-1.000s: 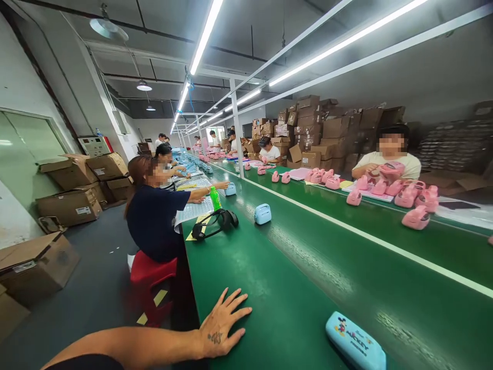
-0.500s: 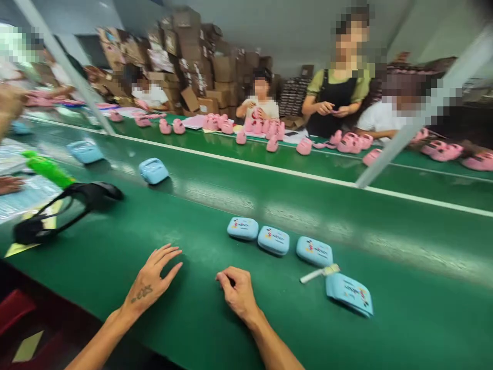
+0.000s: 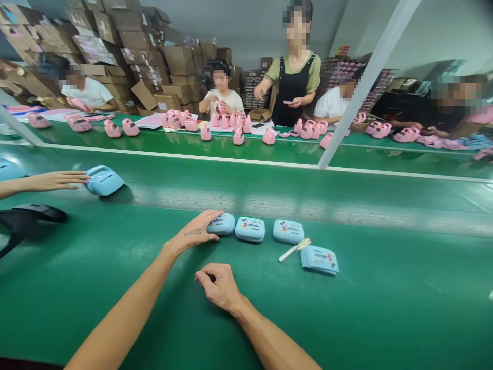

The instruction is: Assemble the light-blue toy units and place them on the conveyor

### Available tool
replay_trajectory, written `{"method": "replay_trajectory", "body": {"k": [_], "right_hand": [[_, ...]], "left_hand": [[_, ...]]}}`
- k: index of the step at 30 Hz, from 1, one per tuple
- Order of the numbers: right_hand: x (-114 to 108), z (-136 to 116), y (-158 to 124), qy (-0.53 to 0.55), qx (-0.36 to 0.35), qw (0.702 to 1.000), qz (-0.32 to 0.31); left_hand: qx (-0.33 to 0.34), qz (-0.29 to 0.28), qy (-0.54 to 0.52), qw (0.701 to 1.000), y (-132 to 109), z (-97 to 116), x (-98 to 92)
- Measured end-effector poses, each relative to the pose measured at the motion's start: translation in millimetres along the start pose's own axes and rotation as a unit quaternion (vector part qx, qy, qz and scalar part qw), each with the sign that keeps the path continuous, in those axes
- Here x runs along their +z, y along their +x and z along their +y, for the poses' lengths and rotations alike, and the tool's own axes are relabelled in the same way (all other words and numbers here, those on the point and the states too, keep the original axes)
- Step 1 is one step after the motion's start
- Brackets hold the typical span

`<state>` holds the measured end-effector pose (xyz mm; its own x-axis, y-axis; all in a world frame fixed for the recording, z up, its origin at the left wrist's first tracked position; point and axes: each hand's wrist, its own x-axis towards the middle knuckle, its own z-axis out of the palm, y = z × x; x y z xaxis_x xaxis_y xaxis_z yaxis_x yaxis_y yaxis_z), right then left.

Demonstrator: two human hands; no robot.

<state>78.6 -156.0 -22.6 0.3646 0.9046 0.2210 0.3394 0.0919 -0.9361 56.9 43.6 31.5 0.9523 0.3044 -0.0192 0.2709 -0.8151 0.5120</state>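
My left hand [image 3: 198, 231] has its fingers and thumb around the left end of a light-blue case [image 3: 223, 224], the leftmost in a row. Printed on these cases are a cartoon mouse and the word MICKEY. To its right sit a second case [image 3: 250, 229] and a third case [image 3: 288, 232]. A flatter blue printed piece [image 3: 319, 260] lies nearer me, its print upside down. Beside it rests a white-handled tool [image 3: 288, 252] with a pale flat head, perhaps a brush. My right hand [image 3: 219, 288] is curled closed low over the green table; its finger interior is hidden.
At left, another person's hand [image 3: 69, 180] touches a blue bag-shaped item [image 3: 103, 181]. A black strap-like object [image 3: 34, 213] lies below it. Across the green bench [image 3: 385, 288], several people work among pink items [image 3: 239, 136]. A slanted metal post [image 3: 362, 97] rises at right.
My left hand has moved from bare table to the leftmost case and closed around its end. My right hand keeps its curled shape. The view has swung right; another person's hand now touches the blue bag-shaped item.
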Motion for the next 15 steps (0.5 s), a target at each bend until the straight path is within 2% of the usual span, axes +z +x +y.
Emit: {"method": "replay_trajectory", "body": {"k": [3, 7, 15], "right_hand": [[0.6, -0.6, 0.6, -0.013, -0.008, 1.000, 0.007], [0.9, -2.1, 0.2, -0.009, -0.026, 0.999, 0.017], [1.9, -2.1, -0.2, -0.021, -0.027, 0.999, 0.018]], "left_hand": [[0.027, 0.017, -0.021, 0.999, -0.4, -2.4, -1.8], [0.032, 0.051, -0.043, 0.997, -1.8, -0.8, -1.7], [0.022, 0.046, -0.086, 0.995, 7.3, 7.1, -10.9]]}}
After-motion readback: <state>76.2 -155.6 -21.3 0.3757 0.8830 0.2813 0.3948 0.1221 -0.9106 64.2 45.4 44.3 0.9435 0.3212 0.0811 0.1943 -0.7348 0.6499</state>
